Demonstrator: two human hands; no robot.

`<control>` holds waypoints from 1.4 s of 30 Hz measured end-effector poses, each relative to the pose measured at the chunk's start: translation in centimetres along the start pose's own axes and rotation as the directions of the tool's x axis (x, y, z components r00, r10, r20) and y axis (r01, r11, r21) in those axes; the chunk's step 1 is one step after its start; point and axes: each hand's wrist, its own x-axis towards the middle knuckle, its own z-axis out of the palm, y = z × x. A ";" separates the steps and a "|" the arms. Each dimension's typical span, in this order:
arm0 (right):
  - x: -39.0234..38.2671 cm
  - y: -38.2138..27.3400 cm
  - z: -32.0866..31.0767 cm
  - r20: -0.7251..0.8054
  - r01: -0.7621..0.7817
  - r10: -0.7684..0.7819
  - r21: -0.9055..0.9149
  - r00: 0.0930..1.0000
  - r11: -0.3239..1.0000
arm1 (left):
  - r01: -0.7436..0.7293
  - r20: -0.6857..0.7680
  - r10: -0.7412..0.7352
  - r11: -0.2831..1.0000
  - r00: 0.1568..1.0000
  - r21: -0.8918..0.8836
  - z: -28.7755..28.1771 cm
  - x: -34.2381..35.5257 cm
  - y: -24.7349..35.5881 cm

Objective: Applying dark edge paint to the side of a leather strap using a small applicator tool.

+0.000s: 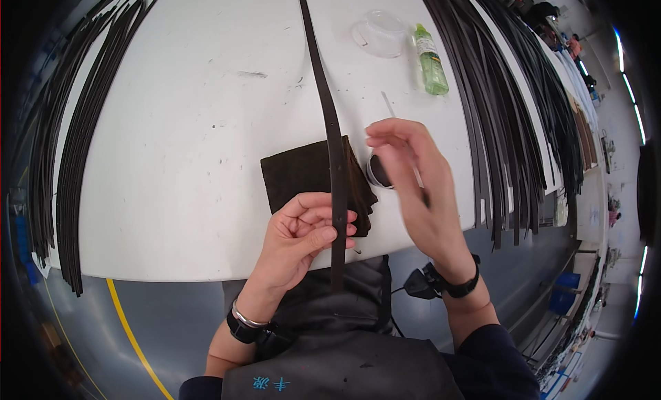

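A long dark belt strap point(325, 93) with small holes runs from the far edge of the table toward me. Its near end hangs past the table edge over my apron. My left hand point(303, 228) grips it near this end, thumb in front and fingers behind. To the right, my right hand point(423, 186) is slightly blurred, its fingers curled around a thin pale stick point(388, 105) that looks dark at its lower end. Partly hidden by that hand is a small round pot point(377, 171) with dark contents. Beneath the strap lies a folded dark brown cloth point(292, 171).
Bundles of dark straps drape over the table's left point(103, 124) and right point(482, 104) sides. Farther off stand a clear plastic tub point(382, 33) and a green bottle point(432, 66). The white table point(179, 193) ends just before my apron point(330, 352).
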 end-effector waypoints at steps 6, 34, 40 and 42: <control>-1.7 0.0 -3.3 -0.026 -0.137 0.138 0.047 0.990 0.989 | -0.025 -0.001 0.025 1.000 1.000 0.014 -0.5 -0.3 0.0; -1.6 2.9 -2.4 -0.090 0.137 -0.185 -0.386 0.979 0.912 | -0.049 0.010 0.049 0.999 0.999 0.007 -0.5 0.0 -0.1; -2.3 1.4 -2.7 -0.181 -0.137 0.177 0.212 0.967 0.968 | -0.056 0.021 0.056 0.998 0.998 0.018 -0.3 -0.1 -0.1; -2.4 0.8 -2.3 -0.171 -0.143 0.196 0.279 0.966 0.950 | -0.033 0.004 0.033 0.999 0.999 0.043 -0.2 -0.1 0.0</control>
